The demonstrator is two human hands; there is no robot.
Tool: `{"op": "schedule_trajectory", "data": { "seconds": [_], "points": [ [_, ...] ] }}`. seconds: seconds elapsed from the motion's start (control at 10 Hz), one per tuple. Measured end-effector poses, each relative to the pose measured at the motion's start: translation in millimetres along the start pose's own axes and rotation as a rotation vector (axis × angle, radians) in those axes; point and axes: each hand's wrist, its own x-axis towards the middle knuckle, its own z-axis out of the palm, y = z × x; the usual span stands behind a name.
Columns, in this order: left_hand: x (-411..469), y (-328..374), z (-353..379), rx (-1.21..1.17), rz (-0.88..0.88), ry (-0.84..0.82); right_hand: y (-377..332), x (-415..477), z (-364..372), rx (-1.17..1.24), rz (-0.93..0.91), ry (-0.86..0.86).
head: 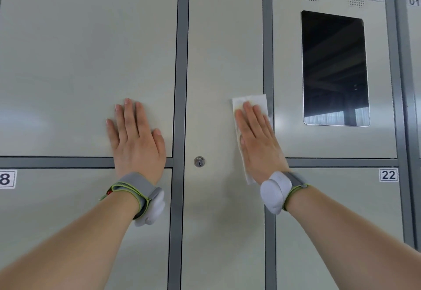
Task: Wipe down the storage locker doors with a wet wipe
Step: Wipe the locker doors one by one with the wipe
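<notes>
Pressing wet wipe point(249, 105) flat on middle locker door point(224, 50) (near keyhole point(199, 161)) | right hand point(258, 143) open-palmed | left hand point(136, 139) flat, empty.

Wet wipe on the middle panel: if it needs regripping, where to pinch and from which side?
Pinch the wet wipe at its top edge, coming from above. That strip lies bare past the fingertips of the right hand, which presses the rest flat against the middle panel. The lower corner by the wrist also shows. The left hand rests flat and empty.
</notes>
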Motion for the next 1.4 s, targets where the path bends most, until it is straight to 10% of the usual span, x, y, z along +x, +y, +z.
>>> {"op": "schedule_trajectory", "data": {
  "seconds": [1.0,1.4],
  "points": [
    [-6.0,-19.1,-14.4,0.029,0.116,-0.149,-19.9,10.7,-14.2,-0.019,0.106,-0.174],
    [-16.3,-18.5,-16.8,0.060,0.109,-0.178,-24.9,-22.6,-3.9,-0.146,-0.144,-0.224]
  ]
}}
